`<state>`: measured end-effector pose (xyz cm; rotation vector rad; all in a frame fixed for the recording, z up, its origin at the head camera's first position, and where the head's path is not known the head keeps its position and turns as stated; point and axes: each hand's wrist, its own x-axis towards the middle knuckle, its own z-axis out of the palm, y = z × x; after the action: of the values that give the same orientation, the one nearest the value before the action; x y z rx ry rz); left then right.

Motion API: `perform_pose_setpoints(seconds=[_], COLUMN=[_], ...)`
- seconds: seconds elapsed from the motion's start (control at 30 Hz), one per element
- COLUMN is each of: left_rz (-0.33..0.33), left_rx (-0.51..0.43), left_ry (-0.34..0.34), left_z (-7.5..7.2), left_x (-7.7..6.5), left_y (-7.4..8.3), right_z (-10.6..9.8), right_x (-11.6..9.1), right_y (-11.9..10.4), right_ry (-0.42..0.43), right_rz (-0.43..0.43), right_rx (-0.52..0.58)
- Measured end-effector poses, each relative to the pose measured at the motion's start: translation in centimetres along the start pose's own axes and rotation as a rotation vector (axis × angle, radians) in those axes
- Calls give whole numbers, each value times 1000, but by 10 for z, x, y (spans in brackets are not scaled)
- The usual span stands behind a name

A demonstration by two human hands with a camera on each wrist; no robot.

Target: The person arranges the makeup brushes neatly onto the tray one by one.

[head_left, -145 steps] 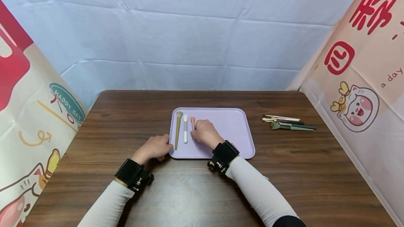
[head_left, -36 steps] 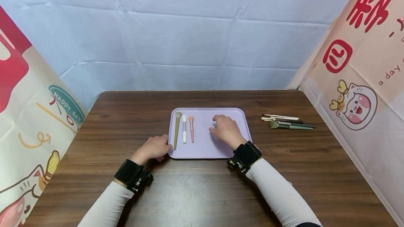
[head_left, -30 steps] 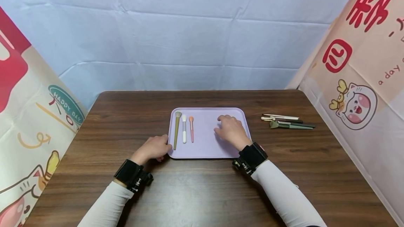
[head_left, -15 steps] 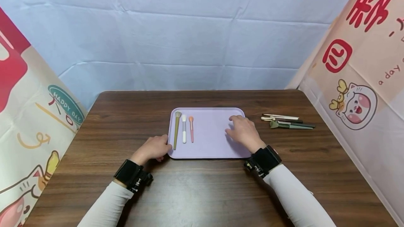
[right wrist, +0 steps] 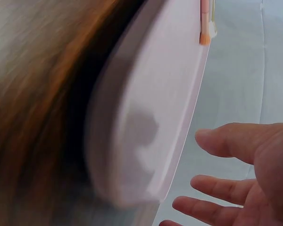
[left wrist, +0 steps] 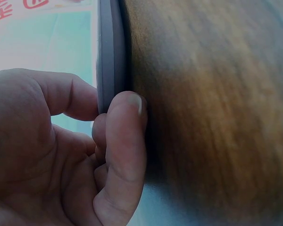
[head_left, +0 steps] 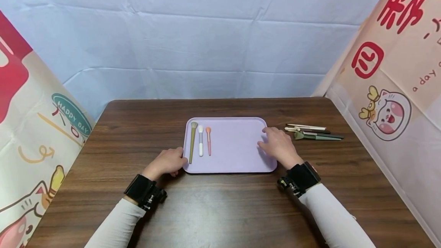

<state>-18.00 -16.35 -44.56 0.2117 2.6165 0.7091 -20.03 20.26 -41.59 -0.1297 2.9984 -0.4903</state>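
A lilac tray (head_left: 234, 144) lies on the table, and three makeup brushes stand in a row along its left side. From the left they are an olive brush (head_left: 192, 144), a grey-and-white brush (head_left: 201, 142) and a pink brush with an orange tip (head_left: 208, 142). My left hand (head_left: 169, 161) pinches the tray's left rim; the left wrist view shows thumb and fingers at the tray's edge (left wrist: 108, 56). Over the tray's right edge hovers my right hand (head_left: 278, 145), fingers spread and holding nothing, its shadow falling on the tray in the right wrist view.
Right of the tray lies a small pile of more makeup brushes, with pale handles (head_left: 306, 127) at the back and a green brush (head_left: 318, 137) in front. Beyond the brown table (head_left: 220, 206) hang a pale cloth backdrop and printed side cloths.
My right hand, earlier at the pink brush, has let go of it and moved right across the tray to its right edge. My left hand has stayed at the left rim.
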Motion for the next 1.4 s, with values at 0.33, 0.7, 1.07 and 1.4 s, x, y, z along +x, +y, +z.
perform_pose_setpoints(seconds=[0.33, 0.7, 1.07, 1.4], left_rz=[-3, 8, 2, 12], left_rx=[-7, 1, -6, -1], left_ry=[3, 0, 2, 10], left_z=[-1, 0, -1, -1], left_x=[-1, 0, 1, 0], left_y=[0, -1, 0, 0], right_z=[-4, -15, -24, -32], right_x=[-13, -21, -32, -37], right_y=[22, 51, 83, 115], right_ry=[21, 13, 3, 4], right_rz=[-3, 49, 93, 141], right_rx=[4, -16, -40, -49])
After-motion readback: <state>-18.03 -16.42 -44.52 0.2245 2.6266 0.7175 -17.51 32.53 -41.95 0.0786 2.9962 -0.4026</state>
